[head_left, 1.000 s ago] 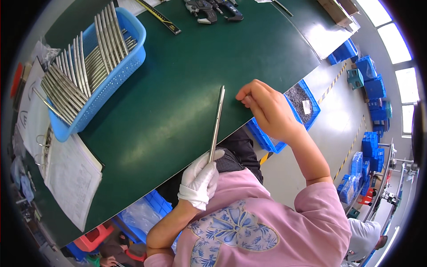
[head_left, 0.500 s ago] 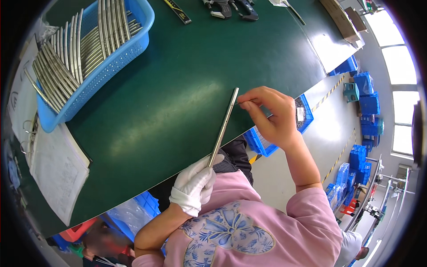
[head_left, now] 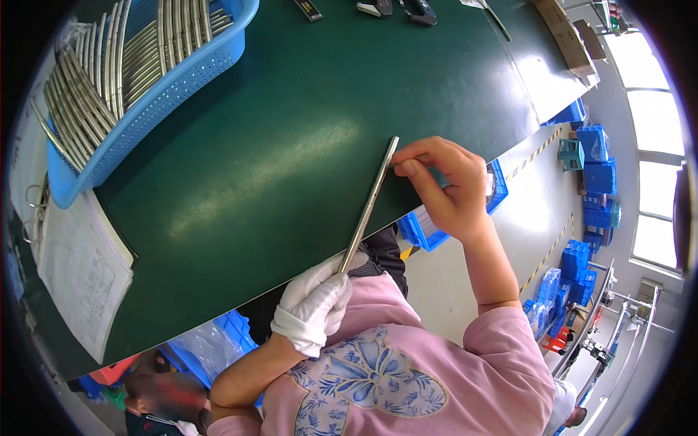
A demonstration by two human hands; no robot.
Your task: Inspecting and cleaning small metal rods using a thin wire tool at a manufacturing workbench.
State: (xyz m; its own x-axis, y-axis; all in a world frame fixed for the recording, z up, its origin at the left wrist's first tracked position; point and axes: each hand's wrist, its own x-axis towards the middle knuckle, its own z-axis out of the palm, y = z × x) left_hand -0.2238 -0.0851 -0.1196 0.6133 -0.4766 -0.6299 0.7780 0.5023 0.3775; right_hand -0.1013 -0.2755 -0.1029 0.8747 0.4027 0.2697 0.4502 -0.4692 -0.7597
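Note:
My left hand [head_left: 313,301], in a white glove, is closed round the lower end of a slim, shiny metal rod [head_left: 371,200]. The rod slants up and to the right over the table's near edge, with small dark spots along its side. Just below its upper end, the bare fingers of my right hand [head_left: 454,187] are pinched together against the rod's right side. Something thin and dark seems to sit at those fingertips, too small to name.
At the far left a blue perforated basket [head_left: 163,94] holds many similar metal rods. Below it lies an open ring binder [head_left: 83,269] with papers. Calipers-like tools [head_left: 418,11] and a cardboard box [head_left: 563,36] are at the table's back. Blue crates [head_left: 414,229] stand beside the green table [head_left: 291,94].
The whole view has shifted a little, with the basket and binder now further left. The rod's upper end has swung slightly to the right; both hands keep their grip.

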